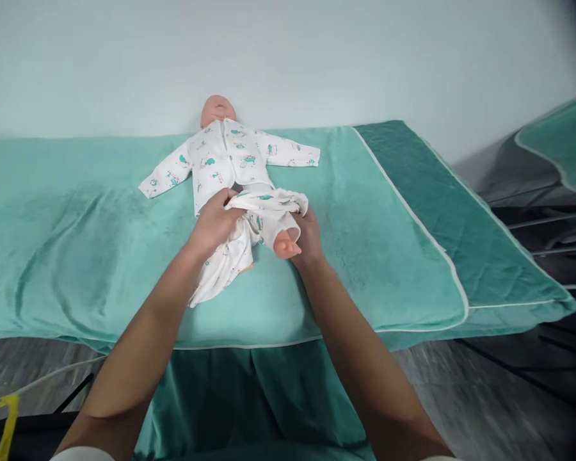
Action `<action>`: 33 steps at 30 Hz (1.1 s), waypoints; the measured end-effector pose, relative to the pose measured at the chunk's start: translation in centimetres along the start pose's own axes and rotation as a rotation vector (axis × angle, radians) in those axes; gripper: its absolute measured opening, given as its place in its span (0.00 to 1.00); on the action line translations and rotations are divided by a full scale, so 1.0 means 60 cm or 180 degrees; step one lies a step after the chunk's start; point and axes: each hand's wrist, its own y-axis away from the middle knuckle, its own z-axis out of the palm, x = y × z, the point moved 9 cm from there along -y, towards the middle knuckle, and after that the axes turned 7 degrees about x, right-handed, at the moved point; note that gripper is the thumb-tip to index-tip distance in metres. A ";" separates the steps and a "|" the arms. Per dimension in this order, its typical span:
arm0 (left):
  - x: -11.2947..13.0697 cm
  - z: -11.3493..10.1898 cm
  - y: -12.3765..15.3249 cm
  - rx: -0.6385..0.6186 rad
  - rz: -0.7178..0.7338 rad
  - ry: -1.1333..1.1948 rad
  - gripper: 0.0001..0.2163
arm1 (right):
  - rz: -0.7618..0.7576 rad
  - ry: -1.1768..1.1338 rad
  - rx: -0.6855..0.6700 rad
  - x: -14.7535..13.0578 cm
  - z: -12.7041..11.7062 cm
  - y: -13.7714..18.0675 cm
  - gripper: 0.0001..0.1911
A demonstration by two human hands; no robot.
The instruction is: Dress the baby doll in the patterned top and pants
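Note:
A baby doll [216, 109] lies on its back on the green-covered bed, its head towards the wall. It wears a white jacket [235, 153] with a green print, the sleeves spread out to both sides. Matching trousers [264, 203] are bunched over its legs. One bare foot [287, 245] sticks out of the right-hand trouser leg, while the other leg of the trousers trails to the lower left. My left hand [216, 221] is closed on the trousers near the waist. At the other side, my right hand [310, 234] grips the trousers beside the foot, its fingertips partly hidden.
A light green blanket [100, 224] with white piping covers the bed, over a darker quilted cover [465, 224] at the right. Behind it rises a pale wall [288, 51]. Metal rails and another green cloth [566, 147] are at the far right. A yellow strap [9, 426] shows at lower left.

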 end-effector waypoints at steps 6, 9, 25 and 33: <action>-0.036 -0.013 0.011 -0.0876 -0.0404 0.1383 0.15 | -0.0402 0.0141 0.0037 -0.040 0.016 -0.037 0.12; -0.046 -0.009 0.012 -0.1271 -0.0477 0.1791 0.16 | -0.0716 0.0466 -0.0252 -0.077 0.042 -0.065 0.12; -0.073 -0.029 0.002 -0.0606 -0.0352 0.2566 0.19 | -0.0855 0.1139 -0.1374 -0.137 0.090 -0.030 0.18; -0.077 -0.042 -0.005 -0.0227 -0.0166 0.2476 0.22 | -0.0194 0.2454 -0.2970 -0.132 0.234 0.014 0.18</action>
